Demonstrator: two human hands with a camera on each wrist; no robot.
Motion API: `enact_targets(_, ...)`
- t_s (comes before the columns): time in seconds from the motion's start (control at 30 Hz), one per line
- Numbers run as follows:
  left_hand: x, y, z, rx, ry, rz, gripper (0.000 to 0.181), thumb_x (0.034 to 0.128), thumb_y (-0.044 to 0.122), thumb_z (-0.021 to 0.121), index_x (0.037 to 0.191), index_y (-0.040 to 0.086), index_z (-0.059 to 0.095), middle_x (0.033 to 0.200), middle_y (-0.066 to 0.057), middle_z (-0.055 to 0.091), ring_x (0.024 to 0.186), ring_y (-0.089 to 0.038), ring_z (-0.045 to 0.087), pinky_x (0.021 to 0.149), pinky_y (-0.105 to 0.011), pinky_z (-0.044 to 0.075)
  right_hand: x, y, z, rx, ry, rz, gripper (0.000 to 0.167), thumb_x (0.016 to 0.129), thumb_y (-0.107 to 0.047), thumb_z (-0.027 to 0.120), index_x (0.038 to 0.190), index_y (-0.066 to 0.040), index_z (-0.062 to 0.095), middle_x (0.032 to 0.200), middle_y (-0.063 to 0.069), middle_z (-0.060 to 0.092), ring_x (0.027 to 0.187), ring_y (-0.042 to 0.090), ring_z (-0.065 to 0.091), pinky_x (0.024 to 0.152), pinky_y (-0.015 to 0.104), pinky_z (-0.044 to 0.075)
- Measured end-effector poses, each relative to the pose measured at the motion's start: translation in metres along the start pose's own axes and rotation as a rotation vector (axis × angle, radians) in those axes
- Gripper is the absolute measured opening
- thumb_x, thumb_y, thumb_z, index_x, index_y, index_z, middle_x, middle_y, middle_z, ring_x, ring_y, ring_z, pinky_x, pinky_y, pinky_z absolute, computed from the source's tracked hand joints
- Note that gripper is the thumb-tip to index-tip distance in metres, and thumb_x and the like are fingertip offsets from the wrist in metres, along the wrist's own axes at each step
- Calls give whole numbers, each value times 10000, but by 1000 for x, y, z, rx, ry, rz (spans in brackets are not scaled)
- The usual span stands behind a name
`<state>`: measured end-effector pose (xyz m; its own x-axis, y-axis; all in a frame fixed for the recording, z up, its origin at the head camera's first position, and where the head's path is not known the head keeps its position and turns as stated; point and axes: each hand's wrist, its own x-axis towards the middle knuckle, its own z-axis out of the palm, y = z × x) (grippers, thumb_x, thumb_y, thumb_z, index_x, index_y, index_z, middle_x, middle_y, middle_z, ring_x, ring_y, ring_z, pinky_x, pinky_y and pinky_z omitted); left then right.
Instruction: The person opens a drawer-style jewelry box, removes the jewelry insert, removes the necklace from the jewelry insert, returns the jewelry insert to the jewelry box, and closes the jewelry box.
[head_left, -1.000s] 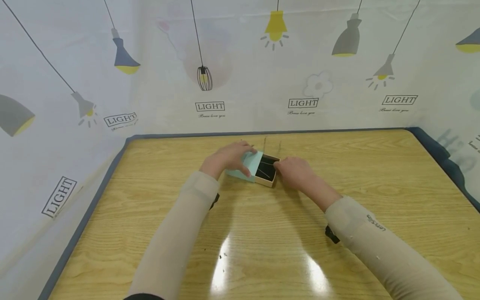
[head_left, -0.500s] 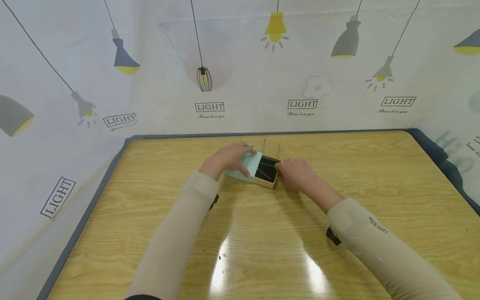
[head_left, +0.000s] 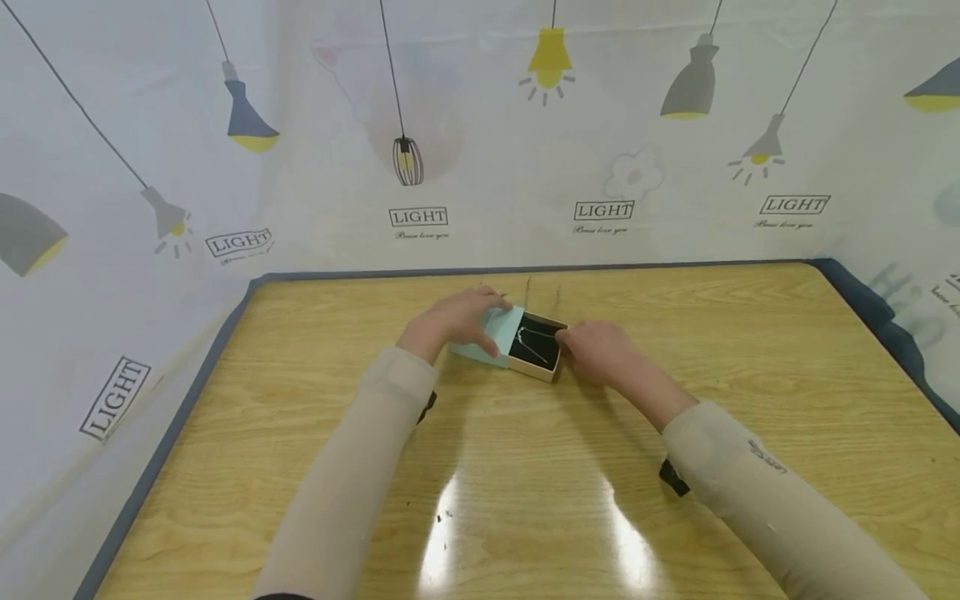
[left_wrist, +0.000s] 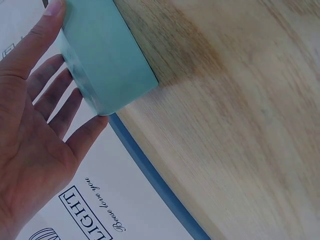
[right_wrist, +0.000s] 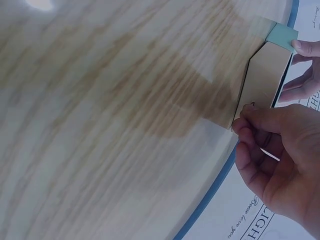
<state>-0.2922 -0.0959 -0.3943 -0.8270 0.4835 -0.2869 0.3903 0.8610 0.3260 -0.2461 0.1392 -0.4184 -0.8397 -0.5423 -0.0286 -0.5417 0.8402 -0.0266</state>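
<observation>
On the table lies a small box, its mint green sleeve (head_left: 505,322) partly around a tan tray (head_left: 532,369) with a black lining (head_left: 537,347). A thin silver chain (head_left: 534,347) rests on the lining. My left hand (head_left: 454,320) grips the sleeve between thumb and fingers; in the left wrist view the hand (left_wrist: 45,135) lies along one side of the sleeve (left_wrist: 107,60). With thumb and curled fingers, my right hand (head_left: 603,353) pinches the tray's right end. The right wrist view shows that hand (right_wrist: 285,150) at the end of the tray (right_wrist: 265,75).
The wooden table (head_left: 300,433) has a blue-grey edge (head_left: 375,273) along its back. Behind it hangs a white cloth (head_left: 510,142) printed with lamps. Small dark specks (head_left: 442,518) lie nearer the front.
The tray has slid a little to the right out of the sleeve, with my right hand moving along. More of the black lining and chain shows. My left hand has stayed nearly still.
</observation>
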Motion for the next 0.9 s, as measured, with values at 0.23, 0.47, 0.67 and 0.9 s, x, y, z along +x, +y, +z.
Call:
enact_targets(0.23,-2,-2,1,-3,2,-4,836,777,346,853,1500,236,446,1613,-32,344,1441,-263,391,1192,-484,359,-2,3,3,24,7,2,209,880,-14,614,722,-127,537,660,35,556,603,197,478,500,341,424)
enact_targets(0.47,-1,-2,2,5,-8,5,847,782,373,844,1510,241,431,1619,-36,332,1454,-266,375,1207,-481,341,-5,5,2,40,-10,12,151,901,-52,633,767,-109,591,699,46,612,619,206,532,527,358,472)
enact_targets(0.67,0,-1,2,11,-5,8,851,780,368,847,1510,233,431,1625,-39,325,1462,-270,367,1206,-480,342,-6,8,0,49,-36,24,114,921,-116,644,809,-110,657,786,73,685,703,244,629,592,411,542)
enact_targets(0.9,1,-1,2,10,-8,3,845,784,364,846,1510,237,433,1628,-30,320,1464,-265,361,1199,-483,352,-3,14,-5,118,-86,79,143,938,-244,658,920,-123,731,894,61,734,782,218,662,648,403,569)
